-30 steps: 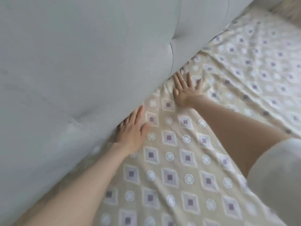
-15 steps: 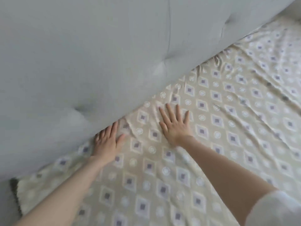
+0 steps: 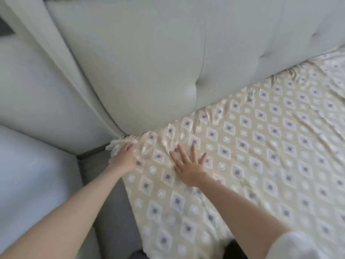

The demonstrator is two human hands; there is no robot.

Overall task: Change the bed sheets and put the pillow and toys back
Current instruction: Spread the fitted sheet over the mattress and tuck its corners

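**Tucking the sheet corner by the headboard**

The patterned sheet [image 3: 261,146] lies spread over the bed. Its top edge runs along the padded headboard [image 3: 149,62], from upper right down to a bunched corner [image 3: 123,143] at the left. The left hand [image 3: 124,158] is nearer, with its fingertips at that gather (whether they pinch the cloth cannot be told). The right hand [image 3: 188,166] presses flat with fingers spread, just beside it. The tuck probably falls to the left hand.

The big headboard [image 3: 149,62] sits tight on the top edge of the sheet [image 3: 261,156] and blocks the way there. To the right the sheet lies wide and flat, with room to slide. A narrow grey gap [image 3: 108,202] runs along the sheet's left side.
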